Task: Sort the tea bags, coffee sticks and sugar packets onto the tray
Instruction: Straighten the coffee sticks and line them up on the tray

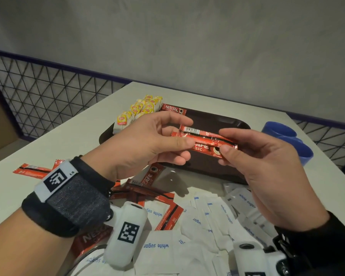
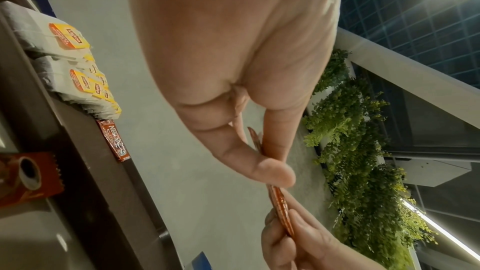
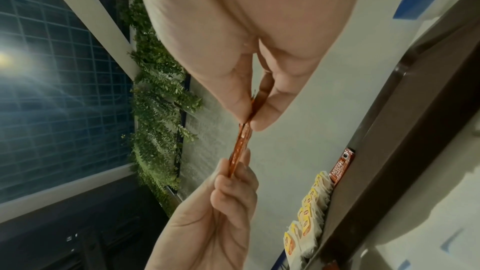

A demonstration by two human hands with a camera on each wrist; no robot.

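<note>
Above the dark brown tray, both hands hold a small bundle of red coffee sticks. My left hand pinches its left end between thumb and fingers. My right hand pinches the right end. In the wrist views the coffee sticks show edge-on between the fingertips. Yellow-tagged tea bags stand in rows at the tray's far left corner, with one coffee stick lying beside them. More coffee sticks and white sugar packets lie in a loose pile on the table in front of the tray.
A blue container sits right of the tray. Loose coffee sticks lie at the table's left. A wire mesh fence runs behind the white table, with a grey wall beyond.
</note>
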